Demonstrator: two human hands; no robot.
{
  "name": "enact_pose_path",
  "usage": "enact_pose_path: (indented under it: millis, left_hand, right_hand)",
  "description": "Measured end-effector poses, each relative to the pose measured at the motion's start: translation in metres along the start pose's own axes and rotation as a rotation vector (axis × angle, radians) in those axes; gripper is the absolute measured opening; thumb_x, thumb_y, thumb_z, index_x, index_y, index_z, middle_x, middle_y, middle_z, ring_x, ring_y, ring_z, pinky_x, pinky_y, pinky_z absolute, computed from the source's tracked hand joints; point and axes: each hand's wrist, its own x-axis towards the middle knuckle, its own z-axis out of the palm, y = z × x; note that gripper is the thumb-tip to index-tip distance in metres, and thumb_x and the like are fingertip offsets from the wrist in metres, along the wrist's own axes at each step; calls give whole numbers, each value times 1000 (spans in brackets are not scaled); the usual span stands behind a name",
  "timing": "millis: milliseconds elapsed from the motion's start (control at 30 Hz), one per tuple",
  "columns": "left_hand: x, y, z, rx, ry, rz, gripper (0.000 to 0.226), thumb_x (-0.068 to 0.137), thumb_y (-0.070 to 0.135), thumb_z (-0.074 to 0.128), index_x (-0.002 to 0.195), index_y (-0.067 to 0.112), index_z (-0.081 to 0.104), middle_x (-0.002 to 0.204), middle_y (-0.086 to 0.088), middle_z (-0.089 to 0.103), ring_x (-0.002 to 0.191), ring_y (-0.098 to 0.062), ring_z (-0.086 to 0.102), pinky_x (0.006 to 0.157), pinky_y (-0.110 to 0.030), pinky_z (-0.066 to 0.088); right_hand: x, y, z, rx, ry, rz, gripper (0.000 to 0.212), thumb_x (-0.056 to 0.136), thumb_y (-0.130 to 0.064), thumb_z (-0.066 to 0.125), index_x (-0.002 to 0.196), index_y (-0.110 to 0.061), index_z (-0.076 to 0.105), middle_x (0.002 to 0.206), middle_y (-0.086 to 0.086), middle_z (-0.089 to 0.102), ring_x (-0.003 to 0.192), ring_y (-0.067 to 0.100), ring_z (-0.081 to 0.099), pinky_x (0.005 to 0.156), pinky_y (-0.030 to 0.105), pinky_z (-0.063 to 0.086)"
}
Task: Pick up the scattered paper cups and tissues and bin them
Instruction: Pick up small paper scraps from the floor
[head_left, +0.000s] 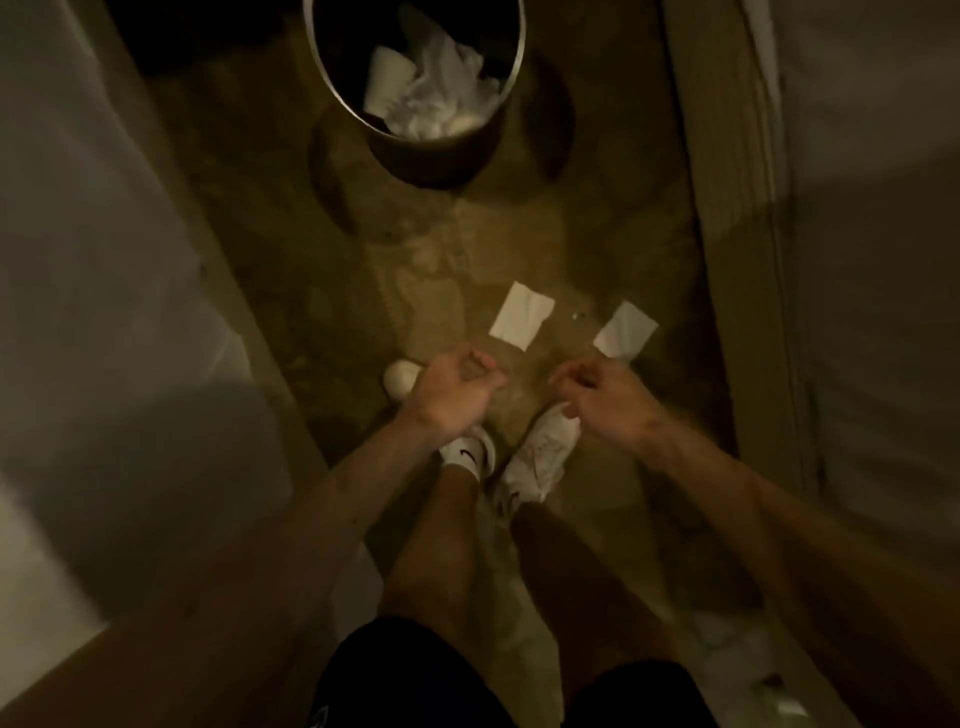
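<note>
Floor (426, 249): narrow dim strip with raised surfaces on both sides, so the litter lies along one line toward the bin.
Bin (436, 166): stands upright at the far end, mouth open. It already holds crumpled tissues (441, 88) and what looks like a paper cup (387, 78), so I'd judge the task partly done.
Left on the floor are two flat tissues: the left tissue (522, 314) is ahead of the shoes (545, 447), and the right tissue (626, 330) is just beside it.
A floor cup (401, 378) lies on its side, partly hidden behind the left hand.
Left hand (452, 387): fingers loosely curled, nothing visible in it. It hangs just beside the floor cup in view, probably lined up to take it.
Right hand (605, 395): also loosely curled and seemingly empty. Its fingertips overlap the near corner of the right tissue in view, and blur hides whether they touch it.
</note>
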Motion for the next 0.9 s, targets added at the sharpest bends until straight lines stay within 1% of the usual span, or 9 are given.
enact_pose_path:
  millis: [67,133,267,433,533,633,733,833,900]
  left_hand:
    - [22,-6,28,103,-20,29,13,87,34,72,92,26,63,72,3,66,57,-10,60,47,-22,49]
    - [51,-15,54,178,-47,63,13,88,30,70,97,24,64,77,0,67,69,-16,64,60,-28,52]
    - [116,-38,100,267,27,68,27,91,27,64,112,11,62,108,-19,68,93,-29,66,79,-35,54]
    - [185,-79,138,419,125,88,44,92,36,64,130,18,51,133,-10,56,122,-29,54,101,-42,48]
    - [224,-93,145,510,193,216,56,91,42,65,137,15,47,133,-11,56,120,-28,55,92,-34,47]
    - [258,-101,144,569,202,332,61,91,41,65,140,13,41,132,-12,54,116,-26,54,87,-33,45]
    - [290,-111,145,656,262,419,62,91,39,66,141,12,40,135,-13,45,112,-19,47,84,-28,39]
    - [305,-117,143,840,359,516,50,93,33,63,133,7,47,135,-14,45,114,-23,49,84,-26,37]
    - [314,-119,140,879,365,535,36,98,28,58,125,5,54,133,-12,47,112,-26,53,82,-26,40]
  right_hand:
    - [20,40,-6,45,59,23,28,96,-31,58,121,-21,64,126,-1,63,113,19,59,101,44,49]
    - [48,78,-8,70,115,25,31,95,-32,59,124,-22,61,127,-1,61,116,19,56,102,41,47]
    - [107,145,-4,120,191,43,41,94,-35,61,132,-21,56,131,3,60,115,20,55,94,34,44]
    - [175,202,14,123,216,93,52,92,-31,64,141,-18,50,147,8,46,134,28,44,107,34,35]
    - [215,217,21,24,214,66,52,95,-31,60,143,-20,46,157,4,30,140,28,34,112,42,34]
    - [249,222,25,-160,264,0,51,96,-32,56,144,-19,45,163,5,10,148,31,13,118,44,24]
    - [281,226,30,-182,299,0,53,93,-35,60,143,-27,46,164,2,-6,149,33,3,120,46,19]
    - [294,229,40,-258,326,-31,54,92,-36,60,143,-24,45,163,8,-4,148,36,2,119,47,15]
    - [293,231,44,-340,382,-102,58,91,-35,60,143,-15,42,161,10,5,147,33,7,117,45,20]
